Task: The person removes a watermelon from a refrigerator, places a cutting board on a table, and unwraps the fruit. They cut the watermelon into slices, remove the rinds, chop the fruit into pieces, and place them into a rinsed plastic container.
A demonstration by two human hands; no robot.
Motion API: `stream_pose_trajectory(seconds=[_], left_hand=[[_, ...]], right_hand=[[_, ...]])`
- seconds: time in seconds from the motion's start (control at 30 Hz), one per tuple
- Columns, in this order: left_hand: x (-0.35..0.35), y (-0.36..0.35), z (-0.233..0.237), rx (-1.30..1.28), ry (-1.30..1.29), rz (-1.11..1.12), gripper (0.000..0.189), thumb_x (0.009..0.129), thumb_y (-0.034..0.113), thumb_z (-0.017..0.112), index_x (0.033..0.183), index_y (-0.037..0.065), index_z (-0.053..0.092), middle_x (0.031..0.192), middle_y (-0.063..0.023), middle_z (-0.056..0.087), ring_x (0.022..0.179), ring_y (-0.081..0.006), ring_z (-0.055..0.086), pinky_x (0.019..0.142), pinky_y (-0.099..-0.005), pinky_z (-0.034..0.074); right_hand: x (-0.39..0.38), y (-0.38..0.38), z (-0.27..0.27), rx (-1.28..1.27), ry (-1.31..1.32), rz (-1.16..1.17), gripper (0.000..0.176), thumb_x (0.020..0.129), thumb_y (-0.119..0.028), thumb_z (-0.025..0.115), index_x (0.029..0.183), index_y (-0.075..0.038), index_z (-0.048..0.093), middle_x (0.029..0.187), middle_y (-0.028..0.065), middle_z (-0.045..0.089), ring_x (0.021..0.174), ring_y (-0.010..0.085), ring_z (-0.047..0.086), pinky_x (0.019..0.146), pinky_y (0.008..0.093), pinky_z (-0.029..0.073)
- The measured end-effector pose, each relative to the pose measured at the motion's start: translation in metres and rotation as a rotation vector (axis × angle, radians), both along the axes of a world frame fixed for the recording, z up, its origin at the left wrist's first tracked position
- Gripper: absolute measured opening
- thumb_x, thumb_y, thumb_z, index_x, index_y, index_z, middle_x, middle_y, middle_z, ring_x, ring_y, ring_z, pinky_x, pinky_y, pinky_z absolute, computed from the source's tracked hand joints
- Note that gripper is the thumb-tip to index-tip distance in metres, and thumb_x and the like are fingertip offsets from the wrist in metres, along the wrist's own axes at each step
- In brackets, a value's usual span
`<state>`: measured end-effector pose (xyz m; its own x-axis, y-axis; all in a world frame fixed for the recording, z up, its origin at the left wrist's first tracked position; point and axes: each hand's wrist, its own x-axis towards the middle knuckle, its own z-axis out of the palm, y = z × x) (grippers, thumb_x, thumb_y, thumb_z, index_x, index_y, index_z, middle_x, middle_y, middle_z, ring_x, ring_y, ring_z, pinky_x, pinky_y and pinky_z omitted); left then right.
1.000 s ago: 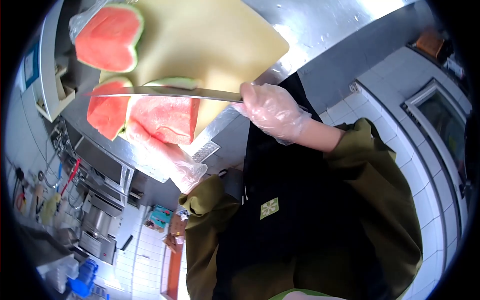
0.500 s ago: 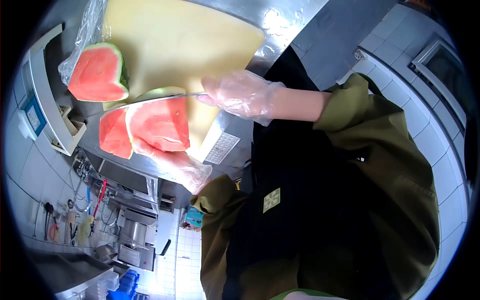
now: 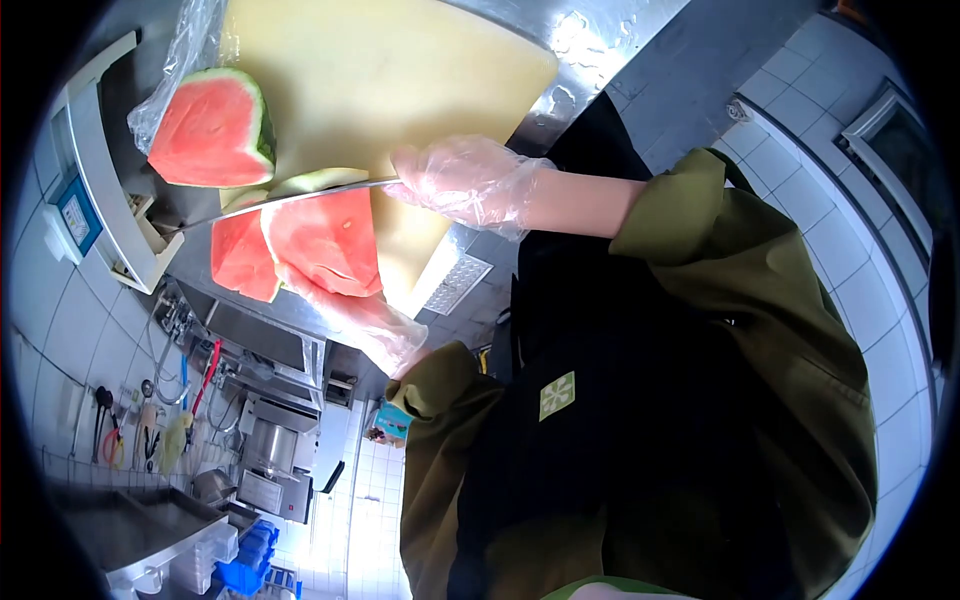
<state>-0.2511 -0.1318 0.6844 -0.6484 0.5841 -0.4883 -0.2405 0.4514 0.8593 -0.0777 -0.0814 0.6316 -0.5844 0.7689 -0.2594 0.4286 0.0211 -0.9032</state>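
My right hand (image 3: 465, 186), in a clear plastic glove, is closed around the handle of a long knife (image 3: 225, 216). The blade reaches left along the top edge of a red watermelon piece (image 3: 325, 240), between its flesh and a strip of rind (image 3: 325, 179). From below, my gloved left hand (image 3: 365, 325) grips that piece, its fingertips partly hidden against the flesh. A second cut piece (image 3: 240, 258) lies beside it to the left. Farther up, a larger watermelon chunk (image 3: 207, 130) with green rind rests at the edge of the yellowish cutting board (image 3: 390, 70).
Crumpled plastic wrap (image 3: 178, 85) lies behind the large chunk. The board sits on a shiny, wet metal counter (image 3: 590, 50). A white shelf unit (image 3: 105, 170) is at the left, with hanging utensils (image 3: 150, 430) on the tiled wall below it.
The knife and my right hand have slid left across the watermelon piece, and the tip reaches farther past it. My left hand keeps its hold. The whole view has shifted slightly.
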Motion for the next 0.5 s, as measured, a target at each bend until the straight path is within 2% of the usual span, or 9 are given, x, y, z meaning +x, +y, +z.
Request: stream_pose_trajectory(seconds=[0.1,0.23,0.33,0.4,0.5], left_hand=[[-0.005,-0.002,-0.002,-0.014,-0.043,0.009,0.077,0.079,0.062,0.055,0.136,0.015,0.033,0.133,-0.0083,0.042,0.117,-0.0252,0.045,0.084,-0.0439,0.046],[0.001,-0.001,0.001,-0.013,-0.017,0.001,0.074,0.083,0.061,0.051,0.137,0.014,0.032,0.135,-0.0077,0.040,0.117,-0.0233,0.045,0.086,-0.0409,0.045],[0.006,-0.006,-0.001,0.069,0.035,-0.069,0.069,0.088,0.058,0.045,0.137,0.012,0.031,0.136,-0.0073,0.039,0.118,-0.0217,0.044,0.093,-0.0373,0.041],[0.010,-0.011,-0.007,0.142,0.141,-0.111,0.066,0.091,0.056,0.041,0.137,0.010,0.030,0.135,-0.0070,0.039,0.118,-0.0204,0.044,0.097,-0.0347,0.038],[0.017,-0.024,-0.019,0.175,0.266,0.005,0.059,0.093,0.050,0.043,0.132,0.007,0.034,0.129,-0.0069,0.044,0.116,-0.0188,0.044,0.100,-0.0342,0.035]], right_hand=[[-0.003,0.002,0.001,-0.004,-0.031,0.019,0.035,0.095,-0.035,0.043,0.090,-0.001,0.046,0.063,0.0166,0.058,0.064,0.0360,0.059,0.063,0.0458,0.045],[0.001,0.011,0.013,-0.104,-0.067,0.065,0.034,0.095,-0.034,0.043,0.091,-0.001,0.047,0.067,0.0167,0.059,0.067,0.0346,0.060,0.063,0.0443,0.047],[0.015,0.004,0.011,0.039,-0.006,0.065,0.033,0.094,-0.033,0.044,0.092,0.000,0.048,0.070,0.0173,0.059,0.069,0.0340,0.060,0.064,0.0438,0.047],[0.024,0.000,0.010,0.075,-0.095,0.090,0.030,0.094,-0.031,0.045,0.090,-0.001,0.047,0.070,0.0174,0.059,0.069,0.0346,0.060,0.061,0.0437,0.048],[0.036,-0.013,0.005,0.177,-0.195,0.101,0.028,0.093,-0.028,0.047,0.089,-0.001,0.047,0.069,0.0179,0.059,0.065,0.0358,0.060,0.056,0.0439,0.048]])
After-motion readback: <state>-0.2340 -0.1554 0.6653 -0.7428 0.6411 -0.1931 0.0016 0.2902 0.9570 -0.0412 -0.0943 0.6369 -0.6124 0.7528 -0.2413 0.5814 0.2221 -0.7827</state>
